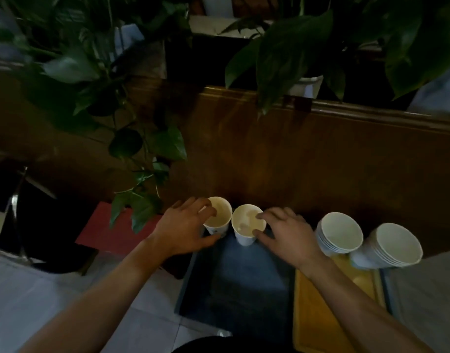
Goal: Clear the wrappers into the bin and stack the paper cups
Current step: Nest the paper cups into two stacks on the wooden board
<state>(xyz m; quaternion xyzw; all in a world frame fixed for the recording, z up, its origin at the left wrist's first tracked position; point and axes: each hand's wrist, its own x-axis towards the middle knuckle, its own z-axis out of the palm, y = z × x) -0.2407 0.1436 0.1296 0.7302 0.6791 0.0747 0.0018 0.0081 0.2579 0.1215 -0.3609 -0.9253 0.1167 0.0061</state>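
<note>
Two single white paper cups stand upright at the far end of a dark blue tray (234, 284). My left hand (185, 228) wraps the left cup (220, 215), fingers over its rim and thumb at its base. My right hand (285, 233) grips the right cup (246, 222), fingertips on its rim. Whitish bits lie inside both cups. To the right stand two stacks of several nested white cups, one (339, 234) nearer the hands and one (394, 247) further right. No bin or wrapper is clearly visible.
A yellow tray (318, 314) lies under the stacks, right of the blue one. A brown wooden panel (308, 159) rises just behind the cups. Plant leaves (139, 207) hang over a red surface (104, 228) at left. Pale floor tiles (40, 296) lie lower left.
</note>
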